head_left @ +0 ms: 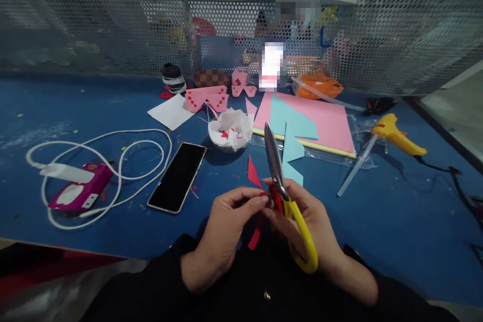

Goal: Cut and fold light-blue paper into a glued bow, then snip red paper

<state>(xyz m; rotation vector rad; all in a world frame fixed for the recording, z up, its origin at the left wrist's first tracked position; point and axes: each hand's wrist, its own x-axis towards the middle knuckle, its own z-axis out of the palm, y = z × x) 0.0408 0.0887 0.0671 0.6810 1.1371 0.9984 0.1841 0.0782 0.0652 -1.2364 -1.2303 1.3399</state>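
Note:
My left hand (222,226) pinches a small piece of red paper (255,176) just above the near table edge; a red strip hangs down from it. My right hand (313,221) grips yellow-handled scissors (279,171), blades pointing away from me and meeting the red paper right next to my left fingertips. Both hands are closed and nearly touch each other.
On the blue table (396,211) lie a black phone (177,176), a white cable (113,161) with a magenta box (81,191), a white bowl of scraps (230,131), pink and light-blue sheets (324,121), a yellow glue gun (396,136), and pink paper shapes (207,98). A perforated metal screen (94,20) stands behind.

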